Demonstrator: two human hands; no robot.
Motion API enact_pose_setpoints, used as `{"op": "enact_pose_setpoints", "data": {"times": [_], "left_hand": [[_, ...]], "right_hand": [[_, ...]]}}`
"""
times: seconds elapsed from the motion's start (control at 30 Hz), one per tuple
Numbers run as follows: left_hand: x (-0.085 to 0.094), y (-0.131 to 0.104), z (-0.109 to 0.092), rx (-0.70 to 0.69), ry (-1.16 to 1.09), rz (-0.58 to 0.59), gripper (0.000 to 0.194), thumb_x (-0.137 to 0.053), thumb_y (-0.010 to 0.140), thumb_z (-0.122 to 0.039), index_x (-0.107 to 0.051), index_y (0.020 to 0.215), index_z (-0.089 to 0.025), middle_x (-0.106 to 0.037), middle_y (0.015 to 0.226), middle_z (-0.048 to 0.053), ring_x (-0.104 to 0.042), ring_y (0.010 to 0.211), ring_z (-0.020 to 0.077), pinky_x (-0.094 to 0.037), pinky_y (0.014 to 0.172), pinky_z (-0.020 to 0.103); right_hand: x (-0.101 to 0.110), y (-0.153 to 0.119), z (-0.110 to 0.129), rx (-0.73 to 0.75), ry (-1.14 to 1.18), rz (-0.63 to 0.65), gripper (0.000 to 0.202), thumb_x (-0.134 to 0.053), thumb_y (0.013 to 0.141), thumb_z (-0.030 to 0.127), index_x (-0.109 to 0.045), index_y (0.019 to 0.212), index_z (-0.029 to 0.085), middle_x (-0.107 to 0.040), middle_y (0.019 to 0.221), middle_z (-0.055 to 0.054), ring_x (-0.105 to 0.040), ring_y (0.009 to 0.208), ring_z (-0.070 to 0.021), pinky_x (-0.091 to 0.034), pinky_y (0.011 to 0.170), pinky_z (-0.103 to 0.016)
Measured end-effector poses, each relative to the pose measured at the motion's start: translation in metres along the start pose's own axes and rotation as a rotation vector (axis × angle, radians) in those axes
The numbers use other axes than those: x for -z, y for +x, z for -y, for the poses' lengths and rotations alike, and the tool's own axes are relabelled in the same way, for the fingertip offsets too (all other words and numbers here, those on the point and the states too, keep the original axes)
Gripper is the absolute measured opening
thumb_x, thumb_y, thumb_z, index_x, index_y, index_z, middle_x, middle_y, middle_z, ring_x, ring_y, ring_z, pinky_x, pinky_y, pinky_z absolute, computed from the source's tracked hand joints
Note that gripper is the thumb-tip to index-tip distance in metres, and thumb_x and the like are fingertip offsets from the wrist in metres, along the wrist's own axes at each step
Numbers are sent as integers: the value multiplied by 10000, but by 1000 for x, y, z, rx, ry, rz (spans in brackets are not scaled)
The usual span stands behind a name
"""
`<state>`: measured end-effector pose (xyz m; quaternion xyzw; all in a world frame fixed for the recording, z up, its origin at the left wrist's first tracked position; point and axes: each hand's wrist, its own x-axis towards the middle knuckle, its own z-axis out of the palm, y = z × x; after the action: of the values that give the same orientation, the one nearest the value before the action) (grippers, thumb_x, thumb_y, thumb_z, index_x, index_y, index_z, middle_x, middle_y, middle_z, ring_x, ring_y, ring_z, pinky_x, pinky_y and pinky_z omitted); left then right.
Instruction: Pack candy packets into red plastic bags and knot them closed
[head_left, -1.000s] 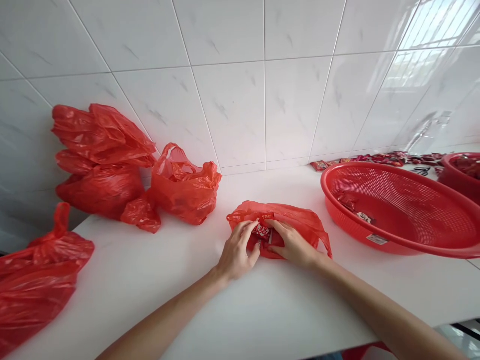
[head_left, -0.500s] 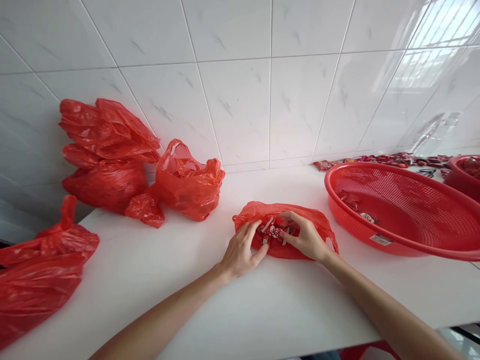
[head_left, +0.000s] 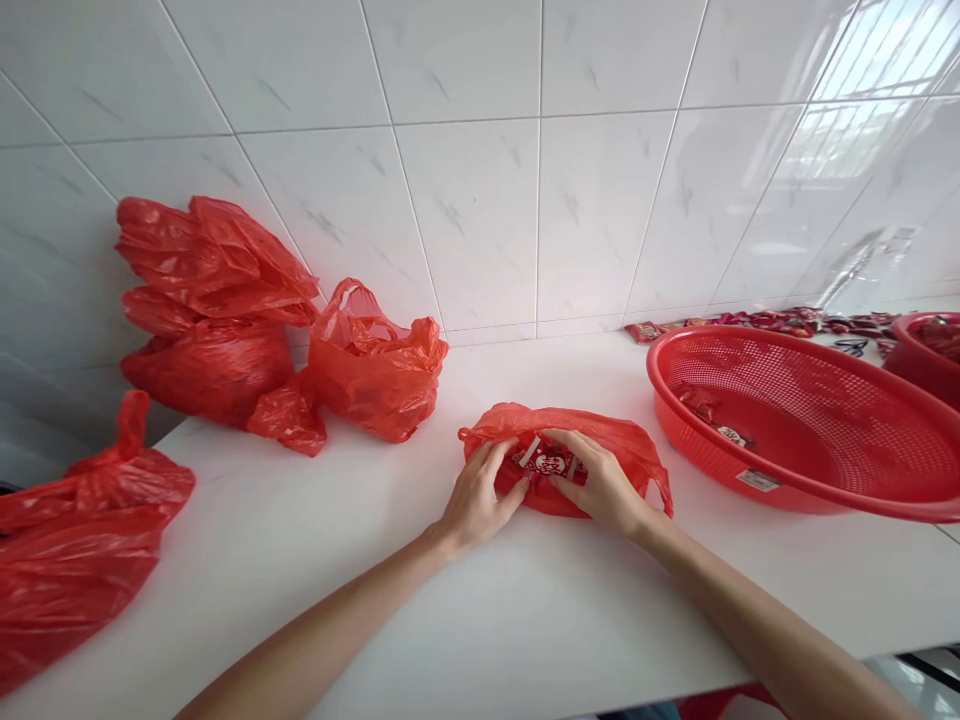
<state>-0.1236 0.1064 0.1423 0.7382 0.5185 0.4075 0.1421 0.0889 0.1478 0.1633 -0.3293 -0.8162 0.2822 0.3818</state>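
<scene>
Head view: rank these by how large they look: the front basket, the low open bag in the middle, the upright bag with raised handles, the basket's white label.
1. Front basket
2. Low open bag and upright bag: too alike to rank, the first being partly covered
3. White label

My left hand [head_left: 480, 495] and right hand [head_left: 604, 487] are close together, fingers curled, thumbs pointing in, arms reaching out.

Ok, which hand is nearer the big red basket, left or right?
Right. The right hand is at the right part of the red bag, with the basket off to its right; the left hand is at the bag's left part, farther away.
</scene>
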Motion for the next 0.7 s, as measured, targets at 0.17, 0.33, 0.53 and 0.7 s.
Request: {"op": "enact_pose_setpoints", "data": {"times": [0.17, 0.33, 0.53, 0.7], "left_hand": [[10, 3, -25, 23, -344, 69, 451, -681, 876, -378, -596, 1281, -200, -664, 1237, 102, -639, 1138, 256, -537, 983, 390], [10, 6, -35, 126, -502, 33, 251, -590, 964, -402, -699, 956, -176, -676, 948, 45, -634, 915, 177, -514, 859, 283], [8, 7, -36, 207, -638, 28, 297, -633, 931, -445, -700, 909, -156, -656, 871, 39, -620, 844, 169, -513, 793, 264], [8, 5, -36, 321, -665, 62, 392, -687, 876, -502, -731, 1084, -172, -701, 936, 58, -649, 893, 193, -528, 829, 289]], "right_hand": [[3, -3, 16, 30, 127, 61, 469, -603, 847, 139, -587, 1296, 272, -709, 1193, -64, -695, 1068, -239, -601, 883, -395], [10, -2, 19, -45, 295, 69, 471, -722, 836, 255, -577, 1284, 249, -701, 1156, -76, -702, 949, -211, -602, 836, -369], [28, 5, 14, -145, 436, 126, 306, -740, 853, 437, -679, 1018, 186, -724, 818, -39, -673, 731, -183, -552, 706, -332], [26, 4, 17, -182, 436, 123, 308, -698, 879, 481, -699, 827, 178, -708, 750, -34, -632, 689, -169, -503, 646, -300]]}}
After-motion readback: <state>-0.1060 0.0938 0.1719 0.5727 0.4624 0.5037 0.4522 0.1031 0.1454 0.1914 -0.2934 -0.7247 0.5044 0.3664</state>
